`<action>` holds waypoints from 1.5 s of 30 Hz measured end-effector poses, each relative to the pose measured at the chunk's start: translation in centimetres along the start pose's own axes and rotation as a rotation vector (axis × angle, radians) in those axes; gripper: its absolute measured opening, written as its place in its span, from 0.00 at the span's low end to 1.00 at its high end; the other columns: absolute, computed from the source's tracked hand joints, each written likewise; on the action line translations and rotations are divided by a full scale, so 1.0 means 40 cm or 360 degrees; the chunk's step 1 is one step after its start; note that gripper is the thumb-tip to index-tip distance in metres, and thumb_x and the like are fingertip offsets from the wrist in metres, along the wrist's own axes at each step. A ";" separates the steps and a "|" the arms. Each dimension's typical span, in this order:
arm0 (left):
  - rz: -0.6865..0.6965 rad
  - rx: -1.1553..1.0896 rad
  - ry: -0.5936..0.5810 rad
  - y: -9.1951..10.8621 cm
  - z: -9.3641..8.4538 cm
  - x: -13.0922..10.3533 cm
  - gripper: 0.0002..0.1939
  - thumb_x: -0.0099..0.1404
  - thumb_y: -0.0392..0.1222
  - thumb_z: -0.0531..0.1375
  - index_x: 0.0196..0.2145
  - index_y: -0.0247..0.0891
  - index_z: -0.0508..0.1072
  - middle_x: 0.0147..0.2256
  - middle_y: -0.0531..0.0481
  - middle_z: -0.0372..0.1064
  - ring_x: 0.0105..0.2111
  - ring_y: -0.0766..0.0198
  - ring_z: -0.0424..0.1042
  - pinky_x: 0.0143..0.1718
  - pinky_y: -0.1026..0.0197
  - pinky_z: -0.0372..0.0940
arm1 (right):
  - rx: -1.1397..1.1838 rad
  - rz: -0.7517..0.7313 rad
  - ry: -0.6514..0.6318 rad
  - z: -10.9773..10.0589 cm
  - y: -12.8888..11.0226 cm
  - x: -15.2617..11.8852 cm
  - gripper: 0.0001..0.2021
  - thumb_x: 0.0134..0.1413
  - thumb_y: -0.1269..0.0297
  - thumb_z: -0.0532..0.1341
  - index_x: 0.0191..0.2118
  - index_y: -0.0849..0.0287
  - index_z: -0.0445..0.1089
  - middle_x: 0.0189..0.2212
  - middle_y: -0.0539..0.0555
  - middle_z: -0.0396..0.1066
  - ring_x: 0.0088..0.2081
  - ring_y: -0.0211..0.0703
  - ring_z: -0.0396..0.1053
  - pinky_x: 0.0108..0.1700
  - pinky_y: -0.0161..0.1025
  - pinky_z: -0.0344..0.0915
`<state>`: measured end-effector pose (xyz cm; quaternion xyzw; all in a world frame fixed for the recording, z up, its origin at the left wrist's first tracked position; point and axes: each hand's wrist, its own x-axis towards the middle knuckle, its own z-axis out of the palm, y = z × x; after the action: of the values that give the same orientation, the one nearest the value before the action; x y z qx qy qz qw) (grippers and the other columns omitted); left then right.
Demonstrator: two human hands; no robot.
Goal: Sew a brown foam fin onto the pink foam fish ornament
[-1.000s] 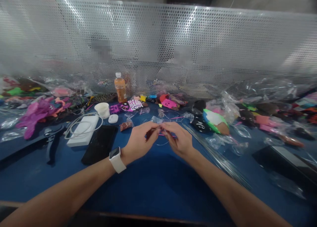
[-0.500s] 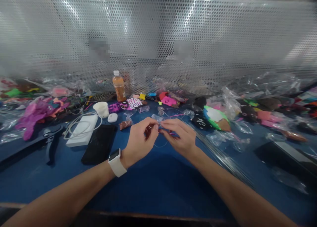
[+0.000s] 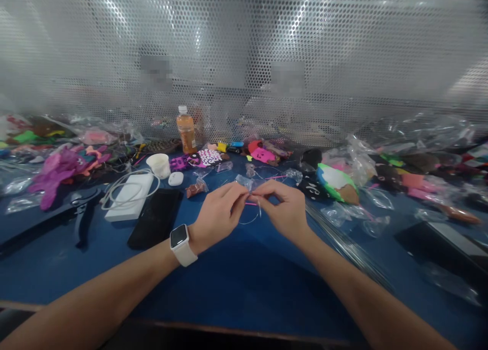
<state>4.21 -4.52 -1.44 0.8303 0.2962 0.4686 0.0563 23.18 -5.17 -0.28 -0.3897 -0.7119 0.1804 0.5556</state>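
Observation:
My left hand, with a watch on its wrist, is closed in a pinch near the middle of the blue table. Facing it, my right hand pinches too, its fingertips nearly touching the left ones. Between and just beyond them is a small clear plastic piece. A thin pale strand curves below the fingertips, and a bit of pink shows between the hands. What each pinch holds is too small to name.
On the left lie pliers, a black phone, a white box with a cable, and a cup. A bottle stands behind. Thin wires lie right. Colourful figures and plastic bags line the perforated screen.
My right hand's fingers have drawn slightly away to the right and curled more. The pale strand now shows by its fingertips. The whole view has shifted slightly.

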 end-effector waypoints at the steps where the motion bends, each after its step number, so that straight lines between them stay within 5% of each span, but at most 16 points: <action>1: 0.0016 0.0012 -0.0009 -0.003 0.000 0.000 0.08 0.79 0.37 0.52 0.43 0.38 0.71 0.35 0.50 0.72 0.35 0.65 0.71 0.37 0.61 0.66 | 0.0066 0.0087 -0.0009 0.002 0.000 -0.001 0.06 0.56 0.61 0.72 0.31 0.53 0.78 0.28 0.49 0.78 0.30 0.41 0.74 0.33 0.40 0.71; 10: 0.0286 0.0407 -0.0090 -0.015 -0.011 0.011 0.16 0.80 0.38 0.47 0.36 0.38 0.70 0.33 0.50 0.72 0.32 0.63 0.66 0.38 0.56 0.58 | 0.0524 0.0578 -0.0271 0.011 0.005 0.007 0.18 0.61 0.47 0.68 0.28 0.57 0.74 0.23 0.50 0.73 0.26 0.39 0.67 0.31 0.37 0.66; 21: 0.0438 0.0445 -0.0126 -0.027 -0.011 0.010 0.14 0.80 0.36 0.49 0.36 0.38 0.70 0.33 0.52 0.74 0.34 0.63 0.67 0.41 0.56 0.57 | 0.1068 0.1068 -0.0416 0.026 0.009 0.003 0.19 0.60 0.49 0.68 0.26 0.57 0.71 0.23 0.50 0.68 0.27 0.41 0.65 0.33 0.39 0.66; 24: 0.0386 0.0473 -0.0154 -0.025 -0.009 0.010 0.14 0.79 0.38 0.50 0.35 0.38 0.69 0.32 0.51 0.72 0.34 0.62 0.66 0.40 0.55 0.57 | 0.0986 0.1003 -0.0382 0.029 0.015 0.001 0.18 0.61 0.49 0.67 0.28 0.57 0.71 0.24 0.49 0.68 0.27 0.40 0.66 0.33 0.38 0.65; 30: 0.0009 0.0357 -0.0275 -0.021 0.011 0.004 0.07 0.75 0.38 0.55 0.37 0.37 0.70 0.34 0.50 0.73 0.34 0.60 0.68 0.38 0.56 0.57 | 0.0082 0.0407 -0.0281 0.022 0.025 0.000 0.16 0.67 0.54 0.62 0.31 0.57 0.73 0.27 0.50 0.72 0.31 0.41 0.69 0.36 0.38 0.65; 34: -0.0096 0.0220 -0.0309 -0.029 0.017 0.004 0.08 0.73 0.36 0.59 0.33 0.38 0.70 0.29 0.53 0.70 0.30 0.63 0.67 0.36 0.57 0.57 | -0.0180 0.0257 -0.0250 0.020 0.015 -0.003 0.14 0.69 0.58 0.60 0.32 0.57 0.73 0.29 0.50 0.74 0.32 0.41 0.70 0.37 0.38 0.64; 41: -0.0086 0.0263 -0.0459 -0.026 0.013 0.007 0.11 0.77 0.37 0.54 0.36 0.38 0.72 0.30 0.52 0.73 0.32 0.61 0.68 0.36 0.56 0.55 | 0.0045 0.0430 -0.0306 0.020 0.037 -0.001 0.16 0.66 0.55 0.62 0.28 0.57 0.70 0.26 0.49 0.70 0.30 0.41 0.66 0.36 0.39 0.61; 45: 0.0133 0.0434 -0.0401 -0.024 0.010 0.006 0.13 0.79 0.38 0.51 0.37 0.38 0.71 0.31 0.51 0.73 0.33 0.60 0.67 0.38 0.54 0.55 | 0.0614 0.0787 -0.0246 0.034 0.050 0.000 0.17 0.59 0.55 0.67 0.23 0.57 0.69 0.23 0.48 0.66 0.29 0.39 0.63 0.35 0.38 0.59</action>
<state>4.21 -3.53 -1.86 0.8939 0.3129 0.3184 -0.0397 22.64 -3.66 -2.09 -0.4235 -0.5886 0.4706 0.5028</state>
